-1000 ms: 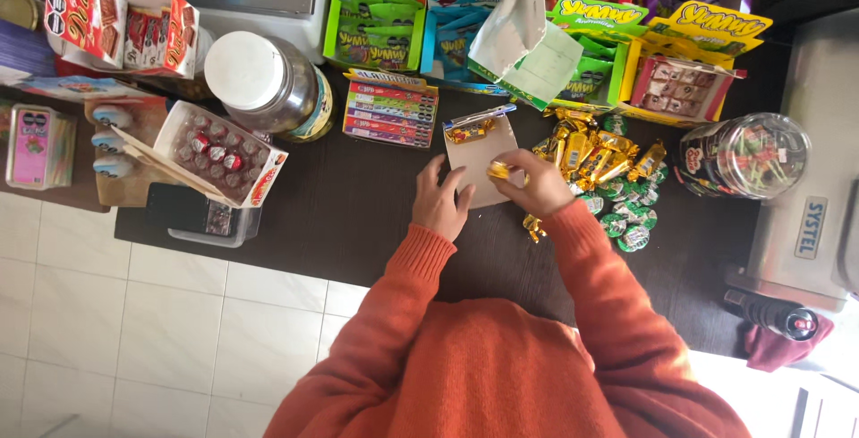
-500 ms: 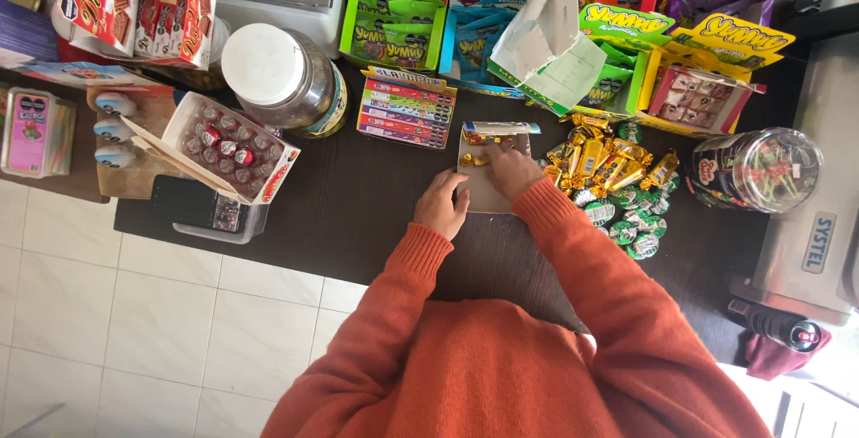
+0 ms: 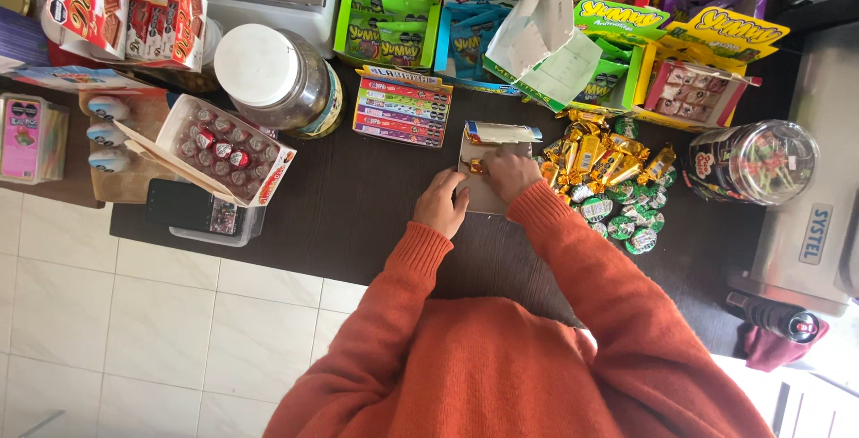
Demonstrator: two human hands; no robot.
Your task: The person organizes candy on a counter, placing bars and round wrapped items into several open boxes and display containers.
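Hands in orange sleeves work over a small open cardboard box (image 3: 490,174) lying flat on the dark counter (image 3: 358,205). The left hand (image 3: 441,203) rests at the box's left edge, fingers curled against its side to steady it. The right hand (image 3: 510,171) lies across the box, fingertips pinched on a gold-wrapped candy (image 3: 474,167) inside it. Just right of the box sits a heap of gold candies (image 3: 595,156), with green-wrapped sweets (image 3: 622,214) below it. Further left stand stacked gum packs (image 3: 403,107) and a white-lidded jar (image 3: 277,76).
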